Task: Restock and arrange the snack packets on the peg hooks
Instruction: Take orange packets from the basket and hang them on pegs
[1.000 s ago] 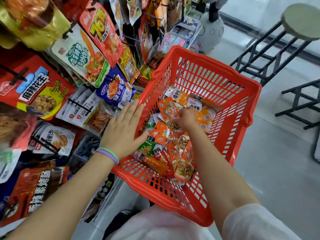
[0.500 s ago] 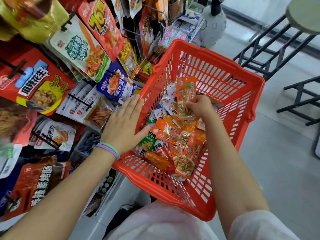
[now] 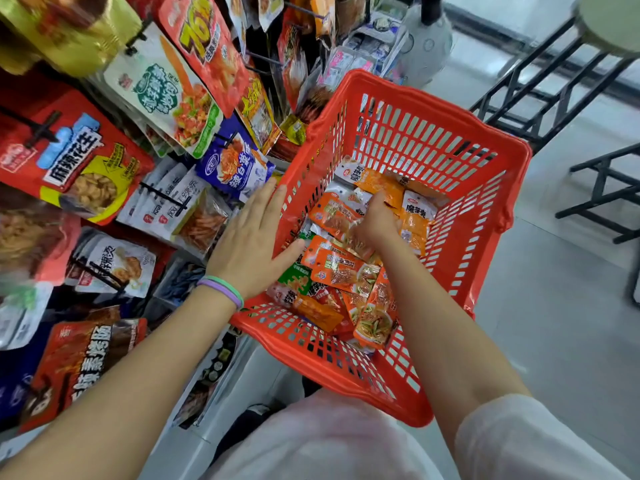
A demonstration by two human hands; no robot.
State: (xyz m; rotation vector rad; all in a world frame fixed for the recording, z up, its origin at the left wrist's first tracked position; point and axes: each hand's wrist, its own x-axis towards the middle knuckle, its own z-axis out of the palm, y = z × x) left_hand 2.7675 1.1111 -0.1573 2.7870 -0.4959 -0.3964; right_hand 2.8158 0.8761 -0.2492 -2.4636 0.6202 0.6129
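Right hand (image 3: 375, 221) is down among the orange packets (image 3: 341, 271) in the red basket (image 3: 433, 129) — whether it grips one, I cannot tell. Left hand (image 3: 249, 249) lies flat-fingered on the basket's near wall — the peg hooks (image 3: 166, 195) lie to its left.

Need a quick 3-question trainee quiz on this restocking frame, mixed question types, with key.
1. True or false: the left hand has straight fingers and rests on the rim of the red basket.
2. Multiple choice: where is the right hand? A) on a peg hook B) down among the snack packets in the basket C) on the stool
3. Fill in: the bands on the left wrist are green and ______.

Key: 1 true; 2 B; 3 purple
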